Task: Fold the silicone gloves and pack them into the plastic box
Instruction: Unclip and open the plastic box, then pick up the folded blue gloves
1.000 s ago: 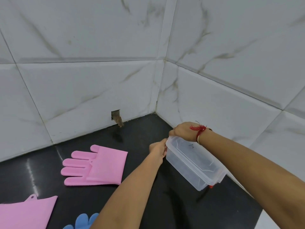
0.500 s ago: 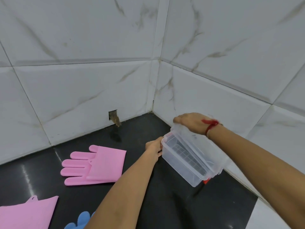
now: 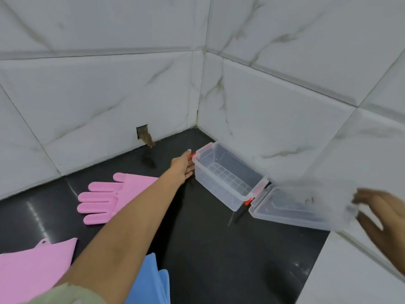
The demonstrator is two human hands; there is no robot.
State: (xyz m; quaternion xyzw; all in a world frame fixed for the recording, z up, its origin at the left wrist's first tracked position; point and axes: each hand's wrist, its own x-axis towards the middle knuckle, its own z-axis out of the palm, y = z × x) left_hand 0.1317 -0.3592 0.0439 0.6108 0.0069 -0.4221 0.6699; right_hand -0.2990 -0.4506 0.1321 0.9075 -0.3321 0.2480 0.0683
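Plastic box [image 3: 228,178] sits on the black counter [image 3: 208,249], in the corner, right against the right-hand tiled wall [image 3: 285,106]. Clear, empty, ribbed floor visible inside, red latches at both short ends.

Head view:
- Lid [image 3: 295,207] is off the box, lying to its right, near edge touching or just off the box's near red latch; far part is motion-blurred.
- Left hand [image 3: 183,167] reaches to the box's far-left end, fingers stretched out flat, tips at the red latch [image 3: 192,155]. Not wrapped around anything; real contact with the box wall — cannot tell.
- Right hand [image 3: 381,213] is at the right edge of frame, blurred, fingers spread and loose, right by the lid's right end. Whether it pinches the lid edge or is just off it — cannot tell.
- Pink glove [image 3: 109,199] lies flat on the counter left of the box, well apart from it, fingers pointing left, partly hidden by the left forearm.
- Second pink glove [image 3: 32,268] at the bottom-left corner, only the cuff end with a hang loop in frame.
- Blue glove [image 3: 151,284] at the bottom edge, just under the left forearm, mostly cut off.
- Small square hole [image 3: 143,134] in the back wall tile just above the counter, something brown in it.
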